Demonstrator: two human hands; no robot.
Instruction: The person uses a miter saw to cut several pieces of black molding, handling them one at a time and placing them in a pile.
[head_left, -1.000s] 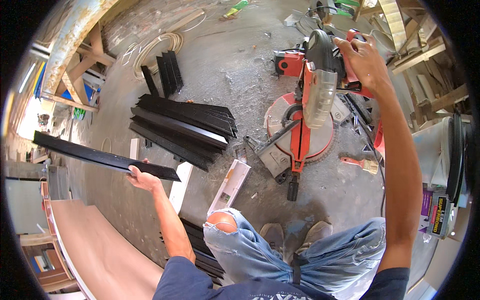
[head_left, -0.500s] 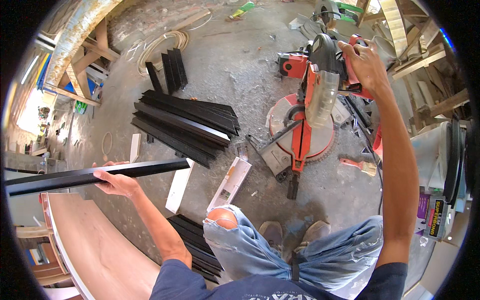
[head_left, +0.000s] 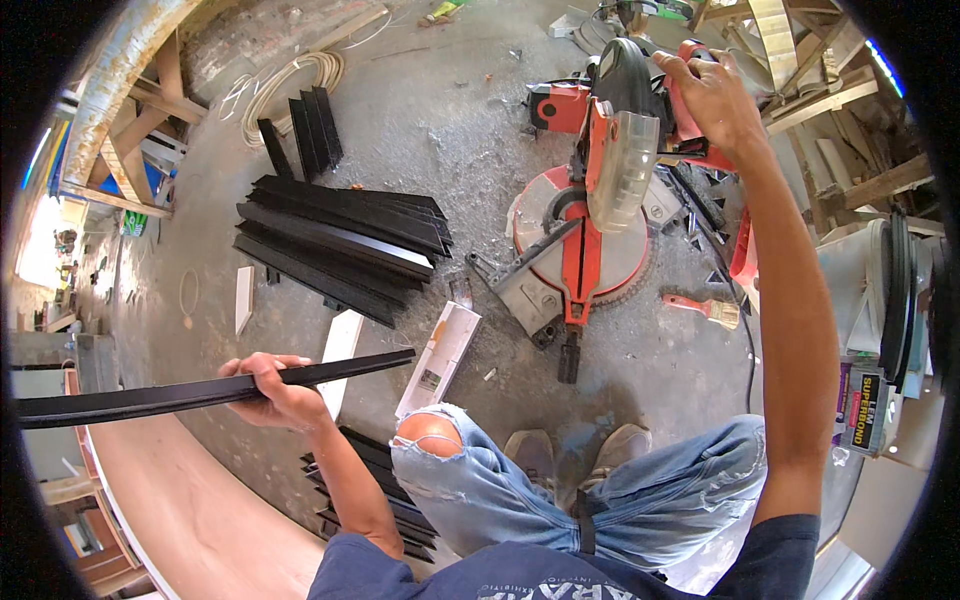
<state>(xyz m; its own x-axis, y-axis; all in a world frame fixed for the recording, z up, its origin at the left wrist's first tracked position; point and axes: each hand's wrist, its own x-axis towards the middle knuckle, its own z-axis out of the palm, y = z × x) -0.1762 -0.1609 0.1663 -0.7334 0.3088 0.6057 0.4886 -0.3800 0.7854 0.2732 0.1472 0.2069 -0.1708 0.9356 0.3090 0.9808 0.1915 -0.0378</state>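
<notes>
My left hand (head_left: 272, 391) is closed round a long black metal profile (head_left: 150, 398), held off the floor at the left, its near end pointing toward the saw. Up at the right, my right hand (head_left: 712, 98) grips the red handle of a miter saw (head_left: 582, 255). The saw's head is raised, and a clear guard (head_left: 625, 175) covers the blade. Its round turntable and grey fence rest on the floor. Several black profiles (head_left: 345, 240) lie stacked left of the saw, with a few shorter ones (head_left: 315, 130) behind them.
A white channel piece (head_left: 440, 358) and a white strip (head_left: 342, 350) lie before my knee. More black profiles (head_left: 375, 480) are beside my left leg. A paintbrush (head_left: 705, 310) and a cable are right of the saw. Coiled hose (head_left: 300, 85) lies at the back left; buckets (head_left: 860, 290) stand right.
My left hand has moved right and slightly down with the black profile, which has turned over to show a different side. My right hand stays on the saw handle. The view has shifted slightly.
</notes>
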